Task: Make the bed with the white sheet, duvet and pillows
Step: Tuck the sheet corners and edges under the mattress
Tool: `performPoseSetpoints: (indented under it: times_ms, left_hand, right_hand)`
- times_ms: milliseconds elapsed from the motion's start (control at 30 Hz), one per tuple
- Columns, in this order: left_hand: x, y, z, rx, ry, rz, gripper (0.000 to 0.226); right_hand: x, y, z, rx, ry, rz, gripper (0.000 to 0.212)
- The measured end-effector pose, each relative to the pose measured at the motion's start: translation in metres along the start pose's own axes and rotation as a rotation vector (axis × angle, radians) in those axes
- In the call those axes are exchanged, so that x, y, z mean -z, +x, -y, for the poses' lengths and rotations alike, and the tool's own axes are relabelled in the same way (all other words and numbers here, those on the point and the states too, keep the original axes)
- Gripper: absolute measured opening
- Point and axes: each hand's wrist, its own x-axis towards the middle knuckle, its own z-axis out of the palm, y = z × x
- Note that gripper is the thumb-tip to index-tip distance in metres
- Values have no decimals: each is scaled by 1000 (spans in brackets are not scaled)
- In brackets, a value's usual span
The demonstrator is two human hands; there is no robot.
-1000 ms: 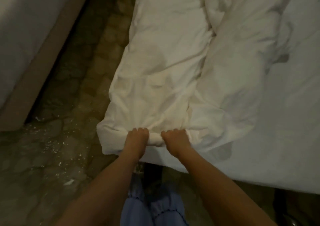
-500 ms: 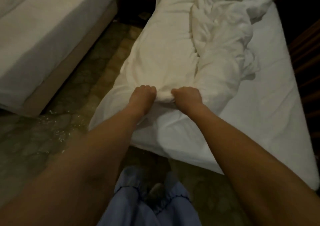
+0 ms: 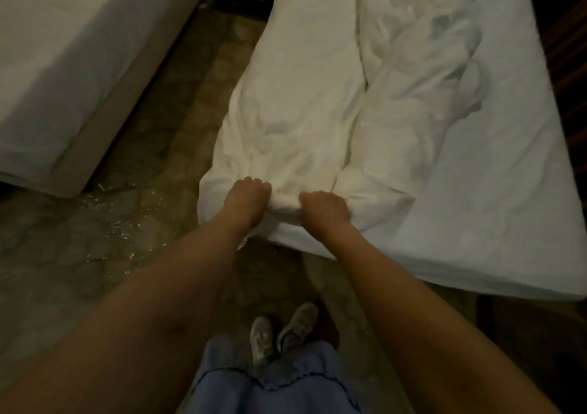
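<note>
left hand point(image 3: 246, 199) and right hand point(image 3: 324, 207) side by side, fingers curled tight, each gripping the near edge of the crumpled white fabric duvet point(image 3: 305, 121). a duvet fold bunches between the fists. duvet runs toward 12 o'clock along the left side of the white-sheeted bed point(image 3: 495, 191), bare sheet at 3 o'clock. second bed point(image 3: 63, 64) at 10 o'clock.

The room is dim, with a warm yellowish cast. The brightest patch falls on the white duvet point(image 3: 305, 121) near the centre; the sheet point(image 3: 508, 159) toward 3 o'clock reads cooler and greyer. The floor point(image 3: 79, 248) at 9 o'clock is murky, and the corners at 12 and 2 o'clock sink into black. Everything looks soft and slightly smeared, and the wide lens bows the bed edges outward.
</note>
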Motion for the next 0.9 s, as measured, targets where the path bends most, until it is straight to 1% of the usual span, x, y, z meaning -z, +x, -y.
performPoseSetpoints:
  times_ms: [100, 200, 267, 333, 400, 467, 533, 567, 600, 667, 733, 800, 867, 900]
  left_hand:
    - [18, -3, 15, 16, -30, -65, 28]
    - [27, -3, 28, 26, -72, -127, 29]
    - [28, -6, 28, 40, -87, -123, 29]
    - [27, -10, 23, 53, -99, -100, 29]
    - [25, -11, 18, 57, -113, -97, 29]
    - [26, -11, 16, 52, -133, -110, 27]
    - [28, -11, 17, 30, -160, -126, 25]
    - [28, -12, 18, 21, -172, -128, 24]
    - [26, -13, 19, 20, -183, -132, 24]
    - [18, -16, 22, 34, -234, -151, 23]
    - [13, -17, 21, 46, -306, -180, 22]
    - [8, -16, 18, 47, -348, -218, 24]
    - [0, -16, 17, 71, -348, -209, 37]
    - [-5, -17, 19, 120, -353, -175, 47]
  right_hand:
    - [27, 4, 7, 11, -25, -116, 26]
    - [42, 3, 14, -11, -22, -156, 27]
    - [49, 3, 17, -26, -46, -169, 28]
    - [52, 3, 18, -53, -68, -159, 29]
    - [46, 4, 18, -116, -23, -114, 34]
    - [30, 2, 24, -137, 37, -48, 49]
    - [13, 4, 42, -88, 62, -30, 61]
    - [7, 7, 51, -66, 92, -58, 60]
    - [6, 10, 59, -60, 138, -98, 53]
    - [14, 19, 63, -47, 189, -168, 33]
    - [23, 23, 60, 16, 106, -182, 24]
    - [28, 23, 53, 46, 45, -192, 22]
    - [33, 16, 46, 46, 20, -197, 23]
    - [35, 13, 41, 44, 17, -199, 23]
